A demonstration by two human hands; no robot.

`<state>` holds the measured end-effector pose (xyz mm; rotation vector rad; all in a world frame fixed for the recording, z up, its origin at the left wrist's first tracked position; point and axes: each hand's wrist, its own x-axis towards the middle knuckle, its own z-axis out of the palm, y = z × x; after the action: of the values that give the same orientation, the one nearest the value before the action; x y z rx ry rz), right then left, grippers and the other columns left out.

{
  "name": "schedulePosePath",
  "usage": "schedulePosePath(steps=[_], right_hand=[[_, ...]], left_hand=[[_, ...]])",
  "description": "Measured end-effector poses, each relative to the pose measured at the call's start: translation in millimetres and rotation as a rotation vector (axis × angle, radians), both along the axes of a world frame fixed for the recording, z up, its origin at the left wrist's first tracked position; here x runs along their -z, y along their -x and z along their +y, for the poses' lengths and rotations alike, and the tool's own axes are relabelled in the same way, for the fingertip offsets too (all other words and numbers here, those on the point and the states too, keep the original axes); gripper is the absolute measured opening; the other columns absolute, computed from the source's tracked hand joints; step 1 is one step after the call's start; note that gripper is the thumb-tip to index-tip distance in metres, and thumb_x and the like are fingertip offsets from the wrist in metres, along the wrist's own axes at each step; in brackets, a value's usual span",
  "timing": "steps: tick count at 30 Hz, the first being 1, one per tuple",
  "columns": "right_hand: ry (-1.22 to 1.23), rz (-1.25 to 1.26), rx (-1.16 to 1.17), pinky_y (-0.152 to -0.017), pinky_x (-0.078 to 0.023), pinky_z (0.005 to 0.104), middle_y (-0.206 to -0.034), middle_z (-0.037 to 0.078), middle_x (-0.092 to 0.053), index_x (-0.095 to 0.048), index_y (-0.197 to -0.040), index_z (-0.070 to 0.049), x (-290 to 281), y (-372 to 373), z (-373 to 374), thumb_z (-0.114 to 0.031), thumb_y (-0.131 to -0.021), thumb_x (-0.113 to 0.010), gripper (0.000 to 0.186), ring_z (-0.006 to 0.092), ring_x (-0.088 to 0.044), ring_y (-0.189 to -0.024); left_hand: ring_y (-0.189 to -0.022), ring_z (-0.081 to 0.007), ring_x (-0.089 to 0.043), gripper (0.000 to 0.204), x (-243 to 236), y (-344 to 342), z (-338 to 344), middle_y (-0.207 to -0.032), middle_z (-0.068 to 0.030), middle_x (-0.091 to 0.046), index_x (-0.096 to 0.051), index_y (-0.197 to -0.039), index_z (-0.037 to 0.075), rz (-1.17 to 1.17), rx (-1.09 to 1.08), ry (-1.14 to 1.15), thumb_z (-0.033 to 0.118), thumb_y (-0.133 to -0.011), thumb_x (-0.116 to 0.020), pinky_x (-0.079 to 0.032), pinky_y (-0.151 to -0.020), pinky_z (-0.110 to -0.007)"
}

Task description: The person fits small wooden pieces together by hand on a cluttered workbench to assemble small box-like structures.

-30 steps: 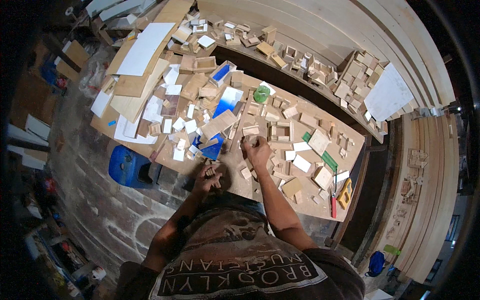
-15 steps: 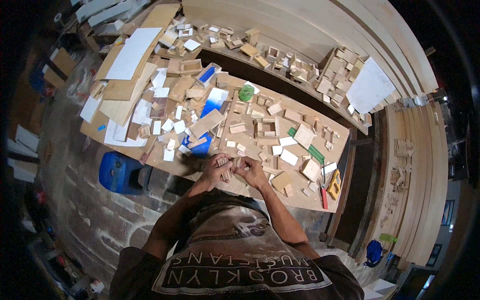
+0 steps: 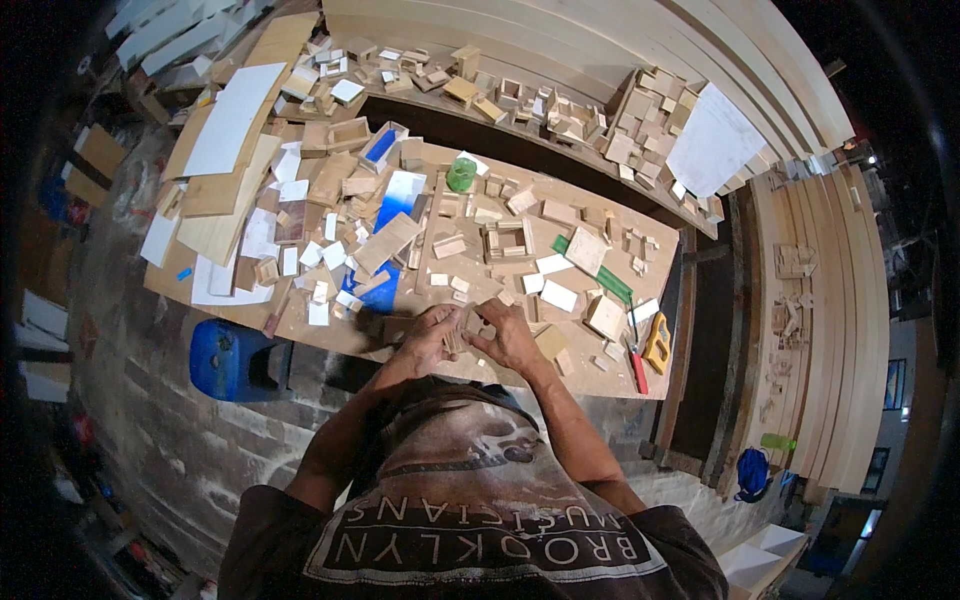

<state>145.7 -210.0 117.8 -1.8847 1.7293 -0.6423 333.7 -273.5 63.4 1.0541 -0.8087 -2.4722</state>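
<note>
A small slatted wooden piece (image 3: pixel 453 341) is upright between my two hands, over the near edge of the workbench (image 3: pixel 620 375). My left hand (image 3: pixel 428 338) is closed around its left side. My right hand (image 3: pixel 510 337) pinches at its right side with bent fingers; exactly what the fingertips cover is hidden. Just beyond my hands lie small wood blocks (image 3: pixel 459 290), and a square wooden panel (image 3: pixel 549 341) sits beside my right hand. Further back stands a small open wooden frame (image 3: pixel 509 240).
Wood offcuts and white pieces (image 3: pixel 333 254) crowd the bench's left side. A green jar (image 3: pixel 461 174) stands at the back. At the right lie a yellow-handled tool (image 3: pixel 657 344) and a red-handled tool (image 3: pixel 638 372). A blue stool (image 3: pixel 232 360) stands at the left.
The view has shifted, so the bench appears further left and up. My right hand has turned slightly over the wooden piece; both hands remain together at the bench's near edge.
</note>
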Motion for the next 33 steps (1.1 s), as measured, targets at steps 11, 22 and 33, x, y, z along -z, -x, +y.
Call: schedulePosePath(steps=[11,22,33], right_hand=[[0.004,0.056,-0.013,-0.086,-0.044,0.0454,-0.098,0.016,-0.063,-0.065,-0.110,-0.001,-8,1,-1,-0.026,-0.076,-0.075,0.043,0.0347,-0.061,-0.093],[-0.144,-0.024,0.005,-0.087,-0.047,0.0445,-0.104,0.019,-0.063,-0.062,-0.116,0.000,-30,18,27,-0.022,-0.081,-0.075,0.044,0.0365,-0.061,-0.101],[-0.374,-0.539,0.158,-0.081,-0.050,0.0355,-0.107,0.014,-0.065,-0.061,-0.130,-0.002,-13,72,64,-0.010,-0.088,-0.071,0.044,0.0229,-0.060,-0.091]], left_hand=[[-0.064,-0.0106,-0.058,0.032,0,9,3,-0.083,0.0015,-0.062,-0.057,-0.117,0.012,0.104,0.010,-0.058,0.039,-0.099,-0.059,-0.047,-0.049,-0.030],[-0.062,-0.0058,-0.059,0.030,-3,32,11,-0.092,0.0009,-0.063,-0.056,-0.123,0.007,0.157,0.212,-0.001,0.026,-0.099,-0.059,-0.042,-0.040,-0.021],[-0.076,-0.0072,-0.061,0.047,-23,72,21,-0.096,-0.0018,-0.062,-0.048,-0.136,0.005,0.240,0.403,-0.004,0.027,-0.097,-0.063,-0.046,-0.048,-0.019]])
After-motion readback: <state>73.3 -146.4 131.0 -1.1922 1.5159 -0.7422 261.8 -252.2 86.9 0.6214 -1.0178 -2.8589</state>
